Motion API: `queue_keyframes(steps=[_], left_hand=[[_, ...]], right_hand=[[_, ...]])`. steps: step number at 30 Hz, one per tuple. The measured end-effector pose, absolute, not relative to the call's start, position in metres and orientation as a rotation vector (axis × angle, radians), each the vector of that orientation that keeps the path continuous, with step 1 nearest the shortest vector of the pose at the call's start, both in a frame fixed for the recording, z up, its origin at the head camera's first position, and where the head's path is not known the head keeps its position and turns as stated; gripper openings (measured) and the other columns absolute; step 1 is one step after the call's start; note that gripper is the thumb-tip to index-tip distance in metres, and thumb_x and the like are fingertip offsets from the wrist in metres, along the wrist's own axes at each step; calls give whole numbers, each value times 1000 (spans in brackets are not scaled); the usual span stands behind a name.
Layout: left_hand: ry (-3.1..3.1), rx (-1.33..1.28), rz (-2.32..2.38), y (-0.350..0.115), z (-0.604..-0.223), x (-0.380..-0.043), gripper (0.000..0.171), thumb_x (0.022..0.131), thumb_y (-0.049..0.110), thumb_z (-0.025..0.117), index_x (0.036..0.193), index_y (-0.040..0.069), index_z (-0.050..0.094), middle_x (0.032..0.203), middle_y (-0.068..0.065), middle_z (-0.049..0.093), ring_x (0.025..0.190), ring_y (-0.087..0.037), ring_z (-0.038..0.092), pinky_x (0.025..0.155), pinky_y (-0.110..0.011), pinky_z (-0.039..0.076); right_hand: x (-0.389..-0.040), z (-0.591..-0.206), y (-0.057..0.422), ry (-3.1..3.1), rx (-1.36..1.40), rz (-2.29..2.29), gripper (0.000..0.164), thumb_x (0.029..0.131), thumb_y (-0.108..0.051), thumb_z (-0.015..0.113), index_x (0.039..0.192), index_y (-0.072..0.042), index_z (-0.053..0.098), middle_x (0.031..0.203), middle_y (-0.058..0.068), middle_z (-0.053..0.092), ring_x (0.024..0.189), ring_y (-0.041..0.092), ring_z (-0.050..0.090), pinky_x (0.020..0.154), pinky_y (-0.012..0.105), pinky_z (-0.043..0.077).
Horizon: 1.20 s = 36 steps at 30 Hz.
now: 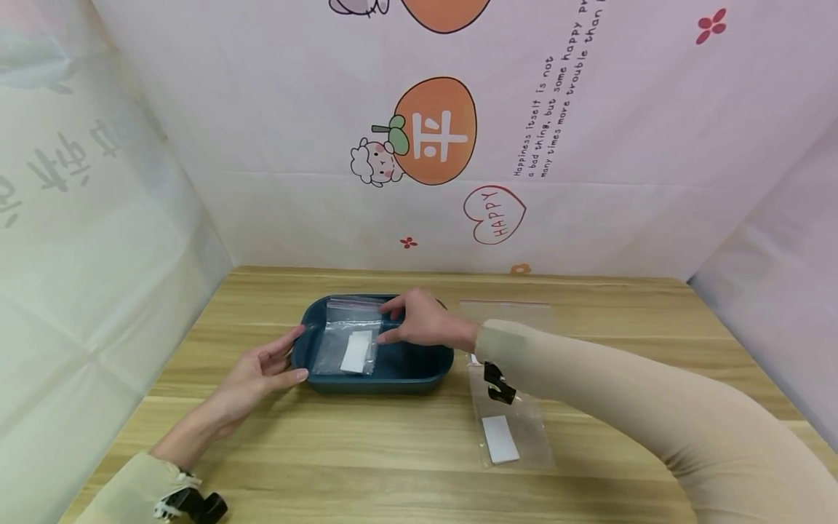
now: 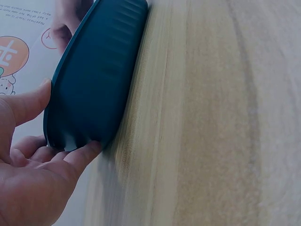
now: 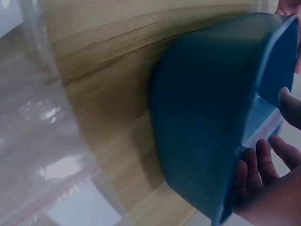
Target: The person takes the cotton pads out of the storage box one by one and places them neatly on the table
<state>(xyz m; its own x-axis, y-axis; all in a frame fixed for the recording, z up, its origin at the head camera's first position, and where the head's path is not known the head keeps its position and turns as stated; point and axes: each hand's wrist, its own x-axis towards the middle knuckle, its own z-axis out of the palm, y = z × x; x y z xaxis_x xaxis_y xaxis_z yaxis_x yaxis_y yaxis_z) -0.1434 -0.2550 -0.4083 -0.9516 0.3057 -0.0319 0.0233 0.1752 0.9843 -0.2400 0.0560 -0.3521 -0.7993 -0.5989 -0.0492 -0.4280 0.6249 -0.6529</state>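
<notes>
A dark teal plastic basin [image 1: 393, 384] stands on the table, a clear zip-lock bag [image 1: 335, 351] with a white rectangular piece [image 1: 356, 351] lying in its left part. My left hand [image 1: 262, 371] holds the basin's left end; in the left wrist view the thumb meets the rim and the fingers curve round the end. Over the basin reaches my right hand [image 1: 425, 320], its thumb and forefinger spread apart at the bag's right edge. The right wrist view shows that hand [image 3: 268, 188] at the rim, a gap between thumb and fingers.
Right of the basin, more clear zip-lock bags [image 1: 533, 437] lie on the wooden table [image 1: 366, 451], with a white piece [image 1: 500, 439] showing in the nearest; the right forearm covers part of them. A printed cloth [image 1: 294, 218] hangs behind the table's far edge.
</notes>
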Motion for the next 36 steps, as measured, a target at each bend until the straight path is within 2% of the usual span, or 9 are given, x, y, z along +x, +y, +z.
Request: queue_keyframes(steps=[5, 7, 10, 12, 16, 19, 22, 28, 36], left_hand=[[2222, 326, 1864, -255, -407, -144, 85, 100, 10, 74, 167, 4, 23, 172, -22, 17, 150, -47, 27, 99, -18, 45], [2220, 337, 1865, -255, -407, -143, 85, 100, 10, 74, 167, 3, 22, 171, -23, 16, 150, -48, 27, 100, -18, 45], [2217, 339, 1864, -255, -407, -143, 84, 100, 9, 73, 167, 3, 22, 171, -23, 15, 150, -48, 27, 100, -18, 45], [2211, 340, 1867, -256, -407, -142, 84, 100, 9, 73, 167, 3, 22, 171, -23, 15, 150, -48, 27, 100, -18, 45], [2205, 338, 1877, -255, -408, -142, 85, 100, 8, 73, 167, 3, 22, 171, -23, 16, 150, -47, 28, 99, -18, 46], [2204, 341, 1880, -254, -407, -142, 84, 100, 7, 73, 167, 3, 22, 171, -23, 16, 150, -47, 29, 99, -18, 46], [2203, 346, 1882, -254, -406, -142, 84, 100, 7, 73, 167, 3, 22, 171, -24, 16, 150, -47, 29, 100, -18, 45], [2211, 340, 1877, -255, -406, -142, 84, 100, 8, 73, 167, 3, 23, 171, -23, 16, 150, -47, 28, 101, -18, 44], [2225, 329, 1859, -256, -407, -142, 86, 99, 11, 74, 167, 3, 22, 172, -23, 14, 151, -47, 25, 105, -24, 41]], right_hand=[[-244, -364, 48, 2548, -791, -984, 55, 91, -22, 86, 140, -3, 68, 115, 17, 69, 69, 16, 47, 67, 27, 40], [-244, -368, 44, 2533, -772, -995, 56, 92, -23, 86, 141, -4, 68, 115, 17, 68, 70, 15, 47, 69, 27, 40], [-244, -372, 39, 2518, -737, -1016, 57, 91, -25, 86, 141, -6, 68, 112, 13, 68, 80, 15, 51, 73, 27, 43], [-244, -376, 37, 2498, -693, -1051, 57, 91, -25, 87, 141, -6, 68, 102, 9, 66, 81, 16, 50, 72, 27, 41], [-244, -382, 34, 2461, -582, -1122, 56, 90, -22, 88, 140, -5, 69, 78, 1, 55, 69, 15, 43, 64, 27, 35], [-245, -388, 32, 2451, -510, -1125, 56, 89, -21, 89, 140, -7, 70, 69, -2, 49, 62, 13, 41, 60, 26, 33], [-244, -391, 31, 2467, -487, -1110, 56, 88, -21, 89, 140, -8, 70, 68, -2, 50, 61, 13, 41, 60, 25, 34], [-240, -391, 29, 2522, -482, -1070, 56, 89, -21, 89, 138, -3, 70, 75, 1, 64, 65, 13, 48, 62, 24, 40], [-237, -390, 27, 2586, -486, -1067, 42, 88, -21, 89, 127, -8, 78, 85, 1, 66, 71, 15, 55, 63, 24, 44]])
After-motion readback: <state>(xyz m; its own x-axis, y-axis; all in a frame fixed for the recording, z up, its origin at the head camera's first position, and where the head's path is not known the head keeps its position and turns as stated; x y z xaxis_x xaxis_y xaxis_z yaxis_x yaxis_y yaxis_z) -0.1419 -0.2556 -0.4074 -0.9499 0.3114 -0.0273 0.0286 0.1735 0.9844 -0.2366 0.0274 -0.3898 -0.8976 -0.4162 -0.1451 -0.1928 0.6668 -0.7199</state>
